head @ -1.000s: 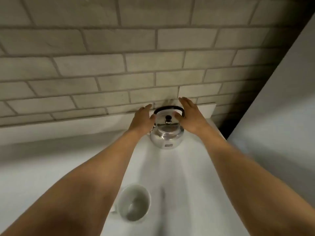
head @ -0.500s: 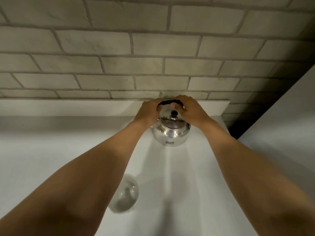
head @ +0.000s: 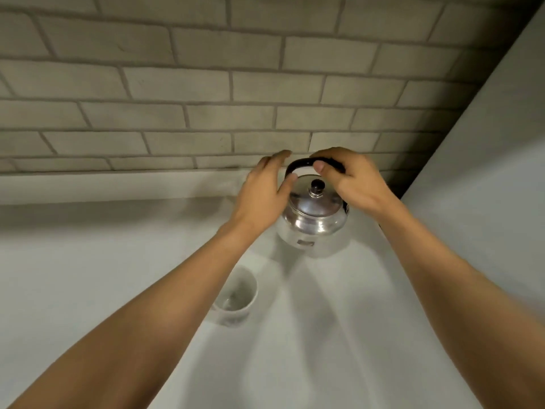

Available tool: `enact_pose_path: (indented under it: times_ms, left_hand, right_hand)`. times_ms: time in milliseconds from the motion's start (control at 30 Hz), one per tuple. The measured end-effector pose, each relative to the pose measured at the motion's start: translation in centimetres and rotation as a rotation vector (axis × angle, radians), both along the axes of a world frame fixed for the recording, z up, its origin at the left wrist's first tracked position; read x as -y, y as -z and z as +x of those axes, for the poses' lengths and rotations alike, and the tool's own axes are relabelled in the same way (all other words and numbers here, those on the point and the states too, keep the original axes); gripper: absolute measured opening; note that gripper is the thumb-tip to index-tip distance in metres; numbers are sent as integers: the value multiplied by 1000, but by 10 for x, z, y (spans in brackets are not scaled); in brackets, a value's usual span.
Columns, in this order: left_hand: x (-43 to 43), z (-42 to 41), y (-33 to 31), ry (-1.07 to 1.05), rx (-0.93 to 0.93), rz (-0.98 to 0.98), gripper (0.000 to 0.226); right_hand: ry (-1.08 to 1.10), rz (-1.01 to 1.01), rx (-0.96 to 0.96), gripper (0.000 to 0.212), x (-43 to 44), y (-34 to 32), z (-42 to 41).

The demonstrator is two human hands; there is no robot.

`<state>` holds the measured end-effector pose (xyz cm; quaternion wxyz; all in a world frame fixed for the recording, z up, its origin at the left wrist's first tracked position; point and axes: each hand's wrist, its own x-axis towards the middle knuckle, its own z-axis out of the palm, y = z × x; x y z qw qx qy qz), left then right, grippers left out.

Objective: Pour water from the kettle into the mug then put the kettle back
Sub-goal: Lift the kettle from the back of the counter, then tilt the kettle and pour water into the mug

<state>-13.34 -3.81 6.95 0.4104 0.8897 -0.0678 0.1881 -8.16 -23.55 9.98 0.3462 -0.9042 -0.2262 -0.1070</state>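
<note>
A shiny steel kettle point(head: 314, 227) with a black knob on its lid and a black arched handle stands on the white counter point(head: 88, 276) near the back wall. My right hand point(head: 352, 181) is closed around the top of that handle. My left hand point(head: 265, 191) rests against the kettle's left side, fingers apart, thumb touching the lid's edge. A white mug point(head: 236, 296) stands on the counter in front of the kettle, to its left, partly hidden behind my left forearm. Its inside looks blurred.
A grey brick wall point(head: 206, 98) rises behind a low white ledge at the back of the counter. A tall white panel point(head: 486, 172) closes off the right side, with a dark gap in the corner beside the kettle.
My right hand has closed around the kettle's handle. My left hand has slid to the kettle's left side. The view has shifted, so kettle and mug sit further right in frame.
</note>
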Motion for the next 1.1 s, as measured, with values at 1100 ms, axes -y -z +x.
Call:
enact_pose_path:
  times_ms: [1100]
  left_hand:
    - [74,-187,89,12,-19,-188,58]
  right_hand:
    - [-195,-183,92,21,-1,-10,-136]
